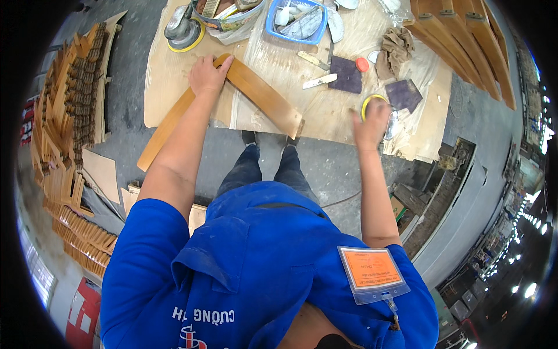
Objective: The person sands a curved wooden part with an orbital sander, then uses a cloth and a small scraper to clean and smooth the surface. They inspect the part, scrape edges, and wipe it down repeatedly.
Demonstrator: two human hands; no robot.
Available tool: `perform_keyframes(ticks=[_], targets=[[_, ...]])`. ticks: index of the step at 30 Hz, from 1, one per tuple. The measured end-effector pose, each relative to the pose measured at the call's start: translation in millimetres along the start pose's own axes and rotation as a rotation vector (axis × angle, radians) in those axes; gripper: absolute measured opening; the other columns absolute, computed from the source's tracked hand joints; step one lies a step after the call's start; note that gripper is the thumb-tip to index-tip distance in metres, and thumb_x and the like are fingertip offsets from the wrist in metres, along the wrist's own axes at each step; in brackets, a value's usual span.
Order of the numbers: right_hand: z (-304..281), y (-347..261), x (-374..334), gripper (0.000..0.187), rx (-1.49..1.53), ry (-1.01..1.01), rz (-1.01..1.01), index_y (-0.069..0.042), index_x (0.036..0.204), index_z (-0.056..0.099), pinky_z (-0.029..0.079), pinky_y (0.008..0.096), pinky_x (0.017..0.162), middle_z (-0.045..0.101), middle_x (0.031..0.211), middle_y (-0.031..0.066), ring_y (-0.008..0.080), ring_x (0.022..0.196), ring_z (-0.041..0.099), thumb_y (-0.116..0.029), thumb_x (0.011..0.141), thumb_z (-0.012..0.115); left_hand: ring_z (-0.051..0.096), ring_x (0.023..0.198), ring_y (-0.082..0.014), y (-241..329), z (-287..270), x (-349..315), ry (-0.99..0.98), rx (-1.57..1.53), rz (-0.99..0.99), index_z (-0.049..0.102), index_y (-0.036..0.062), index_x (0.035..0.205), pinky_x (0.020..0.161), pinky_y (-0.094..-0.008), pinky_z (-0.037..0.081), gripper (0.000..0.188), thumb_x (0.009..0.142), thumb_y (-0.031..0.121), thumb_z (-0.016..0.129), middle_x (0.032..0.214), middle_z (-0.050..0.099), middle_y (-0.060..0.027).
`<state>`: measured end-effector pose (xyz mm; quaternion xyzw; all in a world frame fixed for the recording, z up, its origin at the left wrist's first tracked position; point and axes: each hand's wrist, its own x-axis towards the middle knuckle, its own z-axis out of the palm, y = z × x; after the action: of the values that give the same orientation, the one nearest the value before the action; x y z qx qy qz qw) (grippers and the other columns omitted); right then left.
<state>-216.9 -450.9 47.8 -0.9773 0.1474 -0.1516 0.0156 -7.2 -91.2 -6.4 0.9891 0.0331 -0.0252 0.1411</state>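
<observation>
An angled wooden piece (261, 96), two flat light-brown arms meeting at a rounded corner, lies near the front edge of the table. My left hand (207, 75) is closed round that corner, thumb on one side and fingers on the other. One arm of the piece reaches past the table edge beneath my left forearm. Over at the right, my right hand (372, 123) rests on a round sander with a yellow-rimmed pad (365, 107); the hand is somewhat blurred and covers most of the tool. Dark abrasive sheets (404, 95) lie just beyond it.
Another sander (183, 32) stands at the back left beside a tub (229, 22) of tools. A blue basket (295, 39), putty knives (319, 81), an orange-red disc (362, 64) and crumpled brown cloth (395, 52) lie across the table. Wooden parts are stacked left (87, 75) and back right (465, 41).
</observation>
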Motion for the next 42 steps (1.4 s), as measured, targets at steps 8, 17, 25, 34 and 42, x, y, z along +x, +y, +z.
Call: perform_keyframes(ticks=[8,17,25,34,42], targets=[[59.2,-99.8,-22.0,0.036,0.841,-0.769,0.438,0.001,0.086,0.065,0.046,0.0310,0.056,0.060,0.066,0.0088,0.0155,0.058,0.056,-0.029,0.072,0.080,0.061,0.094,-0.0318,0.3,-1.0,-1.2,0.035,0.018,0.033,0.067,0.0104,0.095,0.082,-0.0441,0.046,0.059,0.079,0.066,0.057,0.097,0.065,-0.0130],[61.0,-82.0,-9.7,0.025,1.059,-1.056,0.554,0.002,0.093,0.063,0.042,0.0270,0.044,0.059,0.065,0.0041,0.0109,0.050,0.052,-0.013,0.077,0.075,0.060,0.097,-0.0309,3.8,-6.7,1.1,-0.031,0.020,-0.003,0.067,0.0107,0.098,0.083,-0.0428,0.046,0.060,0.078,0.067,0.058,0.098,0.064,-0.0125],[51.7,-85.5,-5.0,0.024,1.137,-1.071,0.680,0.005,0.095,0.061,0.041,0.0259,0.040,0.061,0.065,0.0062,0.0113,0.048,0.055,-0.008,0.078,0.072,0.061,0.093,-0.0315,0.5,-2.2,-2.6,0.064,-0.003,0.040,0.067,0.0107,0.097,0.079,-0.0425,0.048,0.059,0.078,0.066,0.058,0.096,0.064,-0.0124],[49.6,-91.5,-10.4,0.021,1.133,-1.015,0.710,0.005,0.093,0.061,0.042,0.0252,0.041,0.061,0.065,0.0055,0.0109,0.048,0.055,-0.008,0.080,0.071,0.061,0.092,-0.0317,0.9,-2.4,-1.3,0.056,-0.015,0.042,0.067,0.0112,0.096,0.078,-0.0428,0.048,0.058,0.078,0.066,0.058,0.094,0.064,-0.0123],[42.9,-88.5,-5.3,0.020,1.175,-1.064,0.766,0.005,0.095,0.062,0.046,0.0243,0.045,0.063,0.068,0.0058,0.0107,0.050,0.057,-0.008,0.081,0.070,0.060,0.092,-0.0320,1.5,-2.5,-1.5,0.040,0.004,0.033,0.066,0.0099,0.095,0.079,-0.0427,0.047,0.058,0.079,0.065,0.058,0.095,0.063,-0.0134]])
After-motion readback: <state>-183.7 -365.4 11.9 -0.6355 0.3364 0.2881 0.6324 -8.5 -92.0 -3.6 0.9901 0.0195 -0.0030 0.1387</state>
